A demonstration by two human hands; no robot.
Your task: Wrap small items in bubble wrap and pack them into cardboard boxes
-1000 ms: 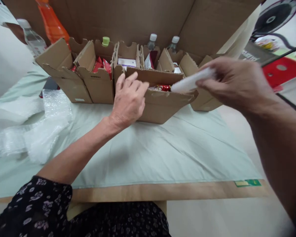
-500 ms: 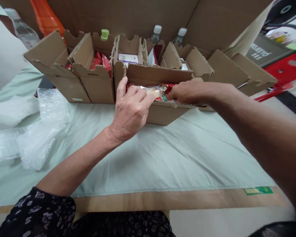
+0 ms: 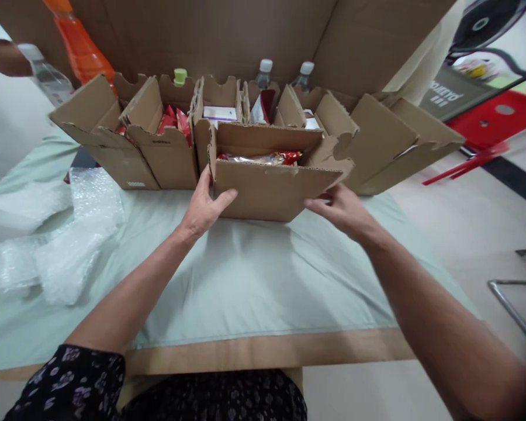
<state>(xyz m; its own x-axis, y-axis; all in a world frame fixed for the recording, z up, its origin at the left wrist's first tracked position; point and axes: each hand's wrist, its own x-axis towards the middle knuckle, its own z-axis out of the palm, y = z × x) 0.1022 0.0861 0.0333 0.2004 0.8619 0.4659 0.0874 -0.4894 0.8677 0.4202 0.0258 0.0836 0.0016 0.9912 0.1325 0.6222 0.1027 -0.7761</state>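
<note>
An open cardboard box (image 3: 263, 193) stands in front of a row of similar boxes, with a red and clear plastic package (image 3: 263, 158) inside it. My left hand (image 3: 204, 204) grips the box's left end, thumb on its front face and fingers round the side. At the right end, my right hand (image 3: 339, 210) holds the box, its thumb near the lower front corner and the other fingers partly hidden behind the side. The box's base is close to the green cloth (image 3: 254, 280); whether it touches is unclear.
Behind is a row of open boxes (image 3: 170, 161) holding red packets and a white carton (image 3: 220, 113). Bottles, one orange (image 3: 81, 47), stand behind them. Bubble wrap (image 3: 70, 251) lies at left. A red stool (image 3: 499, 114) and a metal frame are at right.
Both hands have come off the package inside the box and moved down to its two ends. The package now lies lower in the box. The view has shifted slightly.
</note>
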